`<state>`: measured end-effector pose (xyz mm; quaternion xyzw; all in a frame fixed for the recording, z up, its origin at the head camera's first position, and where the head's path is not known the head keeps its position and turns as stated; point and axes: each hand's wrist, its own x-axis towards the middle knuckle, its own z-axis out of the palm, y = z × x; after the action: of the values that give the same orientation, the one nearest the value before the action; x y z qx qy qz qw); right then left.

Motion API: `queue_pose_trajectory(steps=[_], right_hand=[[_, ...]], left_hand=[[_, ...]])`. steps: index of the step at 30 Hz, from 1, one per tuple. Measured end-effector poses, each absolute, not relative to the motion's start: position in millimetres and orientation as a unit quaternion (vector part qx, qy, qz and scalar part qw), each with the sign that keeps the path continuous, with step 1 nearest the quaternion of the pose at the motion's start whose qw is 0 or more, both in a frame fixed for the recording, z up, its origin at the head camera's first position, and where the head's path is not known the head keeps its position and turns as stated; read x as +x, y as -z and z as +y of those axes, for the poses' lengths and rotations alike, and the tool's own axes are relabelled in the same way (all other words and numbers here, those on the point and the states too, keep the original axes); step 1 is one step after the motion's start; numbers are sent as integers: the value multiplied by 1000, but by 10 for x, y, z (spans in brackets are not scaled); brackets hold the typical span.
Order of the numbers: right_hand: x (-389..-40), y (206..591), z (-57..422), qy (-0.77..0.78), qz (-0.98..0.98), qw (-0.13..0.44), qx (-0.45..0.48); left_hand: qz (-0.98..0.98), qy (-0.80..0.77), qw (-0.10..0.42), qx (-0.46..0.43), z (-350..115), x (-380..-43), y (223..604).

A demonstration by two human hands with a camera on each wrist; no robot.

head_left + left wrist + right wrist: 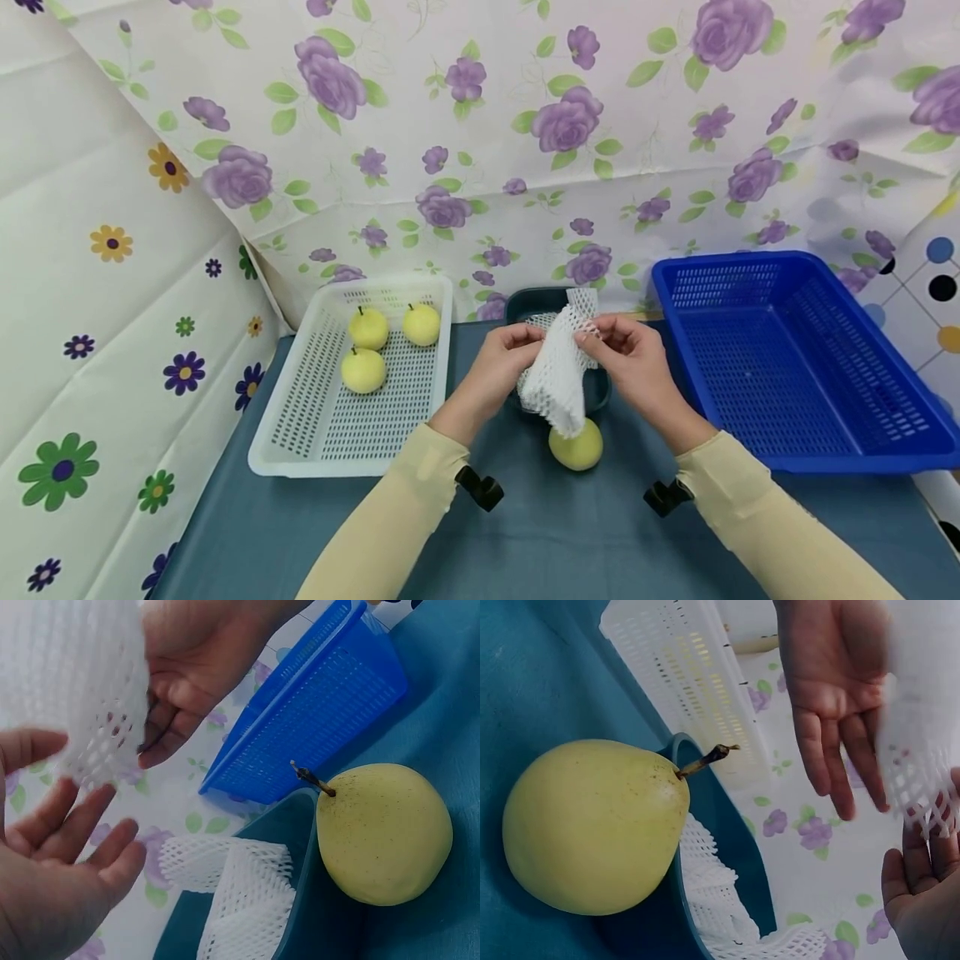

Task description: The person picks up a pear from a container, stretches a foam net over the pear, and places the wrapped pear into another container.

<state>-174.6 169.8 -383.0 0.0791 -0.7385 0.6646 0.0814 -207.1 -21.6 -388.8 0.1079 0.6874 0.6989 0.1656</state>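
A white foam net sleeve point(558, 375) hangs over the dark green bin, between both hands. On its left edge, the left hand point(498, 367) pinches it with thumb and bent fingers. From the other side the right hand point(633, 362) grips the mesh, its thumb lying on the front. The sleeve's open-mesh end point(922, 795) shows between the fingertips in the right wrist view. A yellow-green pear point(386, 832) with a dark stem rests on the table just in front of the bin; the sleeve's lower end overlaps it in the head view.
More foam nets point(247, 900) lie in the dark green bin point(739, 847). At the left, a white basket point(288, 454) holds three pears point(363, 371). A blue basket point(780, 375) stands at the right. Behind everything rises a flowered sheet point(450, 125).
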Motion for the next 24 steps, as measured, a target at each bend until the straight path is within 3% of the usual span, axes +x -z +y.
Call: queue_pose_trajectory(steps=[4,9,15,24], right_hand=[[-1745,3931,1702,-675,-730,84,71],[-1732,4100,1721,-694,-712,77,73],[-1664,4213,1752,-741,-665,47,84],[-1520,4337,1715,-690,-724,0,-6]], left_hand=[[625,-732,216,162,-244,-2064,3856],[583,-759,252,142,-258,-2068,3883],[632,-721,267,98,-232,-2023,4005],[677,-685,269,9,-185,-1860,4283]])
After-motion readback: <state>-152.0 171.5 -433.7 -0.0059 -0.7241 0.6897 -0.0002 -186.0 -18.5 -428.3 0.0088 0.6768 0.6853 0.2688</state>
